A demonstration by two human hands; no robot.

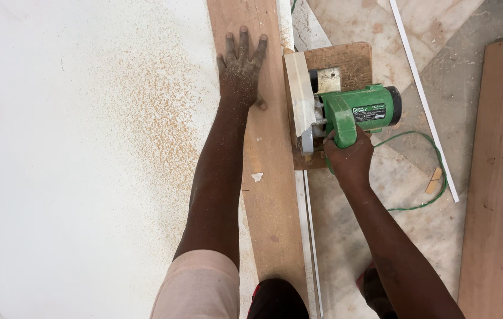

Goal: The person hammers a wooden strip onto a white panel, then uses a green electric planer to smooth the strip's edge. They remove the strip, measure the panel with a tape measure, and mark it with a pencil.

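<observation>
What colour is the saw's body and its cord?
Both green: the saw with a black motor end cap, the cord across the floor. Head view.

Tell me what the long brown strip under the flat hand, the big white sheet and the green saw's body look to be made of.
Brown strip: seemingly plywood or fibreboard, matt, dull and speckled, under the left hand.
White sheet: probably laminate-faced board, smooth, dusted with tan sawdust.
Green saw, gripped by the right hand: moulded plastic housing by its slight sheen; greyish metal shows near the blade guard.
</observation>
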